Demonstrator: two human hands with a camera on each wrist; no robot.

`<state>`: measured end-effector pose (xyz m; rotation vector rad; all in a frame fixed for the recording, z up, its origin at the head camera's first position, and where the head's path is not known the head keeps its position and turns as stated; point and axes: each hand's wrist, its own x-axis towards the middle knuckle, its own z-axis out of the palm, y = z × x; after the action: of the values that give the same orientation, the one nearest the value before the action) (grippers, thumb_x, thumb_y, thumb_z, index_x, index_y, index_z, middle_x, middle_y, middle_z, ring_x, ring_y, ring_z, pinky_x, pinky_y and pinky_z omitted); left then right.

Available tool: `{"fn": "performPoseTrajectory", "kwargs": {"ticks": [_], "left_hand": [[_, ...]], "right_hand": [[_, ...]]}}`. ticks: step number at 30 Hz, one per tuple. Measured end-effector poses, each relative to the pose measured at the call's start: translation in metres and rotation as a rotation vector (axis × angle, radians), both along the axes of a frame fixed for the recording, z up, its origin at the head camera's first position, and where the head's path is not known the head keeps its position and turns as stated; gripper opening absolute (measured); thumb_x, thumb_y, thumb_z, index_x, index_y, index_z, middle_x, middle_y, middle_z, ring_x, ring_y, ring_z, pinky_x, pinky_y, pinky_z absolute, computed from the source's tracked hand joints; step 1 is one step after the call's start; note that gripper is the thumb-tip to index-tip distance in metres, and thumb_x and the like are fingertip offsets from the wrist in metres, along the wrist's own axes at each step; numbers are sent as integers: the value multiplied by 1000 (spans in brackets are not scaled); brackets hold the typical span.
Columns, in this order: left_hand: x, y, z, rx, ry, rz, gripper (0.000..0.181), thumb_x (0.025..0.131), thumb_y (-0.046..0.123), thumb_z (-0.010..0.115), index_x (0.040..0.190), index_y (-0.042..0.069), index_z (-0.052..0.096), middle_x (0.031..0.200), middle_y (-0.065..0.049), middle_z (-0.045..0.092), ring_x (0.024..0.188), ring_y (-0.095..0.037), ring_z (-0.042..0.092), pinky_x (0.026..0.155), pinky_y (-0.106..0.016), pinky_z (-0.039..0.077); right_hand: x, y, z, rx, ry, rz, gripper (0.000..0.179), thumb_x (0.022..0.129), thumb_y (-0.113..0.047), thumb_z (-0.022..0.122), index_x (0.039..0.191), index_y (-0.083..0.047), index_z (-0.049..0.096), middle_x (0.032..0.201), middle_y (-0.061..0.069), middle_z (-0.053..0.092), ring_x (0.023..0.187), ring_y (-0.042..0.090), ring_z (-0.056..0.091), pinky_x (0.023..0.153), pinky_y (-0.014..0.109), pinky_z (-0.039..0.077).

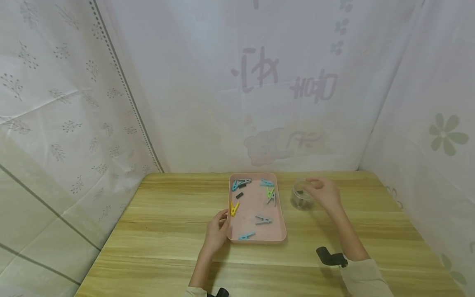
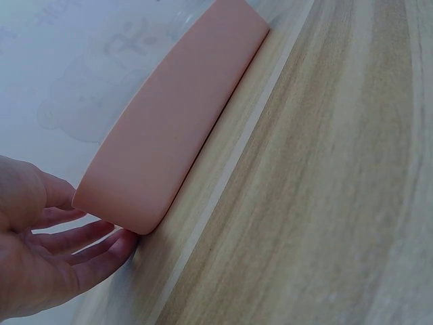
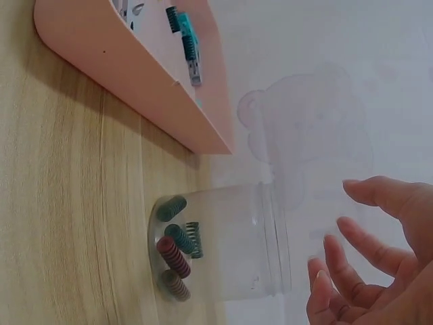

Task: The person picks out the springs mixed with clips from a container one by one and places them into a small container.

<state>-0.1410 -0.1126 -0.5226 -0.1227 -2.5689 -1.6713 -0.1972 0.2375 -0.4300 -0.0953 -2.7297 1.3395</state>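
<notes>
A pink tray (image 1: 256, 206) holds several plastic clothespins, among them a yellow clothespin (image 1: 234, 208) and a grey clothespin (image 1: 263, 220), plus dark green coil springs (image 3: 189, 47). My left hand (image 1: 217, 233) rests against the tray's left wall, its fingers loosely bent at the outside; the tray hides some fingertips in the left wrist view. To the right stands a clear jar (image 3: 237, 237) with several springs at its bottom, including a red spring (image 3: 174, 256). Just above the jar's mouth is my right hand (image 3: 379, 250), fingers apart, with nothing visible between them.
Both containers stand on a wood-grain table (image 1: 167, 227), towards its far edge. Printed cloth (image 1: 208, 103) hangs behind and at both sides. Black wrist mounts (image 1: 330, 258) stick out from the forearms.
</notes>
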Motion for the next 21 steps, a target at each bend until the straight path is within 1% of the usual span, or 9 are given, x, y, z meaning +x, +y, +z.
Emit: {"fn": "performPoseTrajectory", "kwargs": {"ticks": [5, 11, 16, 21], "left_hand": [[0, 0, 0, -3, 3, -2, 35, 102, 3, 54, 136, -3, 56, 120, -27, 64, 104, -41, 67, 83, -48, 59], [0, -1, 0, 3, 8, -6, 35, 102, 3, 53, 136, -4, 56, 120, -27, 64, 103, -41, 67, 83, -48, 59], [0, 0, 0, 3, 8, -6, 35, 102, 3, 54, 136, -3, 56, 120, -27, 64, 103, -41, 67, 82, -47, 59], [0, -1, -1, 4, 7, -5, 35, 102, 3, 54, 136, -3, 56, 120, -26, 63, 102, -40, 67, 81, -45, 60]], "right_hand": [[-2, -2, 1, 5, 5, 5, 51, 96, -36, 66, 132, 0, 61, 129, 33, 59, 117, 48, 57, 89, 56, 53], [-3, -7, 3, 1, 5, 21, 50, 96, -35, 66, 132, 0, 62, 126, 33, 61, 116, 48, 58, 87, 56, 53], [-4, -11, 4, -21, -25, 29, 50, 96, -34, 66, 133, -1, 60, 130, 33, 59, 119, 49, 56, 94, 60, 50], [-4, -16, 6, -50, -62, 40, 52, 96, -34, 67, 135, -1, 58, 133, 33, 57, 122, 50, 55, 96, 61, 49]]}}
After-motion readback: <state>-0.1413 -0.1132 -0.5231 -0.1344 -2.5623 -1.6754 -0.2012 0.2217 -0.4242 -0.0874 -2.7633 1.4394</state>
